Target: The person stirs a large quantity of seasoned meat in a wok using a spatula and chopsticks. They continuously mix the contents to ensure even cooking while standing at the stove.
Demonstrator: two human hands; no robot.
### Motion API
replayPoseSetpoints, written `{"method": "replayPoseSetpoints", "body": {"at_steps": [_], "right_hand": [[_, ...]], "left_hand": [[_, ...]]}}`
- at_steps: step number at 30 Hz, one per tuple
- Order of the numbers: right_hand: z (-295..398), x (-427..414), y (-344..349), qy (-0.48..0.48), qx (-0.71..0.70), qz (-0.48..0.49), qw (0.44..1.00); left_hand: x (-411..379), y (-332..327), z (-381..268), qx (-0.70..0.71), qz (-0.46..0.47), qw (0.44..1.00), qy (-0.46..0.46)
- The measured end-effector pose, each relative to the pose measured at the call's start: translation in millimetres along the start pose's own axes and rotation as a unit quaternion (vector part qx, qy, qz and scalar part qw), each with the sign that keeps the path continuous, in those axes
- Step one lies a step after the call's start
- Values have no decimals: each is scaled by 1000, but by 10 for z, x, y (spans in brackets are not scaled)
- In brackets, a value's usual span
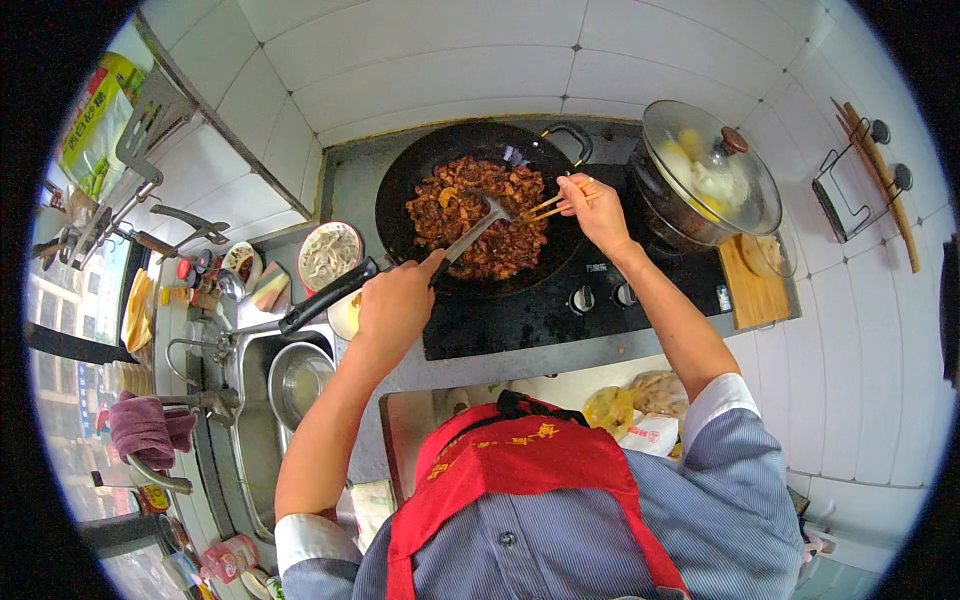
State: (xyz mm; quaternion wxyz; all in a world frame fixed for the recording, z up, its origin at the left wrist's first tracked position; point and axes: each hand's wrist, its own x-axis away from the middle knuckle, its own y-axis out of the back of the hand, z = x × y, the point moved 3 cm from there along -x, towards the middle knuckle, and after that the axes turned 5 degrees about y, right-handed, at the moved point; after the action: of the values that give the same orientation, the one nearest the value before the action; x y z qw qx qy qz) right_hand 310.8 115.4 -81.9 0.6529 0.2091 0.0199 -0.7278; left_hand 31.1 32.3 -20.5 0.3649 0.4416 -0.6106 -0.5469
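A black wok (391, 187) on the hob holds browned, sauce-coated chopped pieces of food (480, 259), possibly meat. My left hand (397, 304) grips a metal cooking spatula (476, 231) near its black upper end, and the blade rests among the food. Just left of that hand, the wok's long black handle (326, 298) juts toward the sink. Over the wok's right side, my right hand (596, 210) holds wooden chopsticks (551, 212) between thumb and fingers. Their tips reach the food close to the spatula blade.
To the right stands a pot (667, 206) under a glass lid (761, 191), beside a wooden board (757, 292). A bowl of pale sliced food (330, 257) sits left of the wok. The sink (251, 450) holds a metal basin (289, 379). Hob knobs (581, 300) face me.
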Motion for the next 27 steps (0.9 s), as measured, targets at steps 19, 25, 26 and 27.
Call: {"method": "replayPoseSetpoints", "body": {"at_steps": [19, 25, 26, 27], "right_hand": [[41, -220, 34, 161, 178, 37, 970], [95, -193, 187, 43, 55, -16, 997], [111, -163, 166, 2, 0, -26, 1000], [100, -144, 178, -3, 2, -25, 1000]], "left_hand": [[-129, -161, -17, -35, 47, 998, 13], [-66, -183, 33, -3, 35, 999, 15], [-52, -152, 45, 1, 32, 999, 22], [-54, -88, 44, 2, 32, 999, 22]]}}
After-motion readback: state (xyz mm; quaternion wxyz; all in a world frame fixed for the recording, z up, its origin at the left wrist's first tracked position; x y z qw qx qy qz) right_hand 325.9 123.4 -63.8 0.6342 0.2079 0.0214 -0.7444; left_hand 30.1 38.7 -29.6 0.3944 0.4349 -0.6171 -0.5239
